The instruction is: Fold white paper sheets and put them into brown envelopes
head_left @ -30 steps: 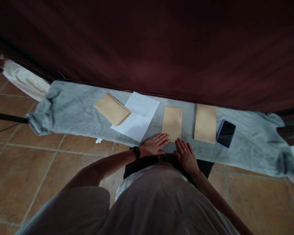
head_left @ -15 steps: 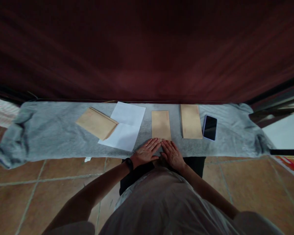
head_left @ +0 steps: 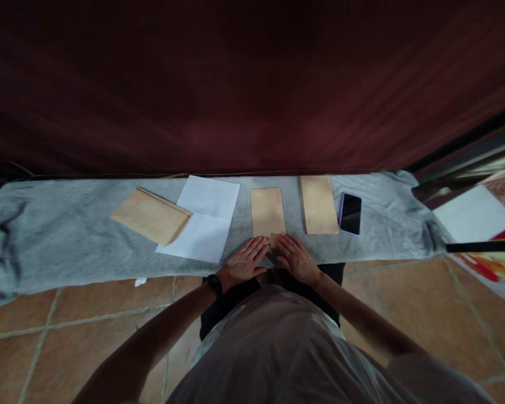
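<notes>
A brown envelope [head_left: 268, 210] lies flat on the grey cloth [head_left: 79, 224], directly in front of me. My left hand [head_left: 246, 260] rests flat at its near left corner, fingers stretched out, a dark band on the wrist. Across from it, my right hand [head_left: 295, 258] lies with its fingers extended over the near right corner. The envelope's near edge is partly hidden by my fingertips. Neither hand is wrapped around anything.
Left, a stack of brown envelopes [head_left: 149, 216] overlaps white paper [head_left: 210, 216]. Right, another envelope stack [head_left: 318, 205] lies beside a phone [head_left: 350, 214]. A dark red surface [head_left: 252, 112] rises behind the cloth. White sheet [head_left: 475, 216] at far right.
The view has shifted slightly, moving the items left in the picture. My fingertips have drawn a little farther apart at the envelope's near edge.
</notes>
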`<state>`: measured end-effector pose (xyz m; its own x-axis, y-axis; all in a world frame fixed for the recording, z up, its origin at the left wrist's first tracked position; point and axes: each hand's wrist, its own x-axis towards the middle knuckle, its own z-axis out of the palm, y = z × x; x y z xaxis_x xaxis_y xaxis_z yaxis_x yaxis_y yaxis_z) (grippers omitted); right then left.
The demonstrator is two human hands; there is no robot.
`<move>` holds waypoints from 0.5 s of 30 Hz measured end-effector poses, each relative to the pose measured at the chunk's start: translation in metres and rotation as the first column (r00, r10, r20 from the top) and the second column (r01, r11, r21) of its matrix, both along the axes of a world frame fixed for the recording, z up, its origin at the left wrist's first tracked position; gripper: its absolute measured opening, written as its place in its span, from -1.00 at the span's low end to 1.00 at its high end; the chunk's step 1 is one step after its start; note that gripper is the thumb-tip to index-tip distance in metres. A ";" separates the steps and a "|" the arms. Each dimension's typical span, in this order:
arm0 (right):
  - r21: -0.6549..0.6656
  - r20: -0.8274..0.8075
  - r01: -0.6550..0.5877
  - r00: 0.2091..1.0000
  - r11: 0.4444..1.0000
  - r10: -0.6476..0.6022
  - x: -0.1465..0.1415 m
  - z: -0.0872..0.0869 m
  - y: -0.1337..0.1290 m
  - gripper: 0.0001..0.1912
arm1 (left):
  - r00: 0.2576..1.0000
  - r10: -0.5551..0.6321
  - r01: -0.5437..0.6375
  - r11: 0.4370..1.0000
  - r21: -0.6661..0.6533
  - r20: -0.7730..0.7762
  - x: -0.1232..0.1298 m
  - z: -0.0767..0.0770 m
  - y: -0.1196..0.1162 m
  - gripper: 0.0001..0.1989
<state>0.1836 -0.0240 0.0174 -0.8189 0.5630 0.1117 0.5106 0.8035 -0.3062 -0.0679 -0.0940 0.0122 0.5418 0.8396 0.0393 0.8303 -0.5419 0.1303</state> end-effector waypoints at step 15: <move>-0.013 0.092 0.032 0.995 0.999 -0.030 0.022 0.001 -0.004 -0.34 | 0.999 0.000 0.001 1.000 -0.012 0.036 0.000 0.003 0.000 -0.28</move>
<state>0.2058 -0.0278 0.0184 -0.8074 0.5893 0.0287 0.5617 0.7826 -0.2685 -0.0679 -0.0939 0.0153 0.5407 0.8398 0.0483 0.8247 -0.5406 0.1663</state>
